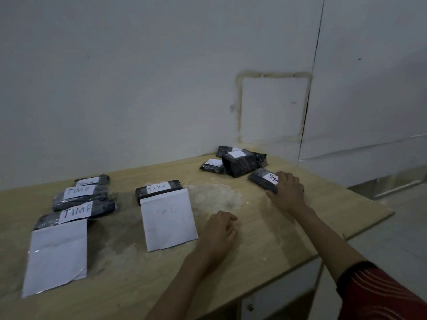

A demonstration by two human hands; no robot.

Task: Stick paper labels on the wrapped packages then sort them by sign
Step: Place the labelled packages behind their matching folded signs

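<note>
The right hand [286, 192] grips a black wrapped package [262, 181] lying at 2 o'clock on the surface [254, 255]. Its fingers [290, 179] curl over the package's right end, with the thumb against the near edge, beside a white label [272, 177] reading "TIMA". The left hand [218, 229] rests on the surface at 5 o'clock, fingers loosely curled, holding nothing. A pile of labelled packages [240, 165] sits at 1 o'clock, just beyond the gripped one. At 12 o'clock, a "TIMC" package [159, 189] touches the far edge of a white sign sheet [168, 222]. At 9 o'clock, three labelled packages [80, 197] lie in a row beyond a second sign sheet [56, 257].
</note>
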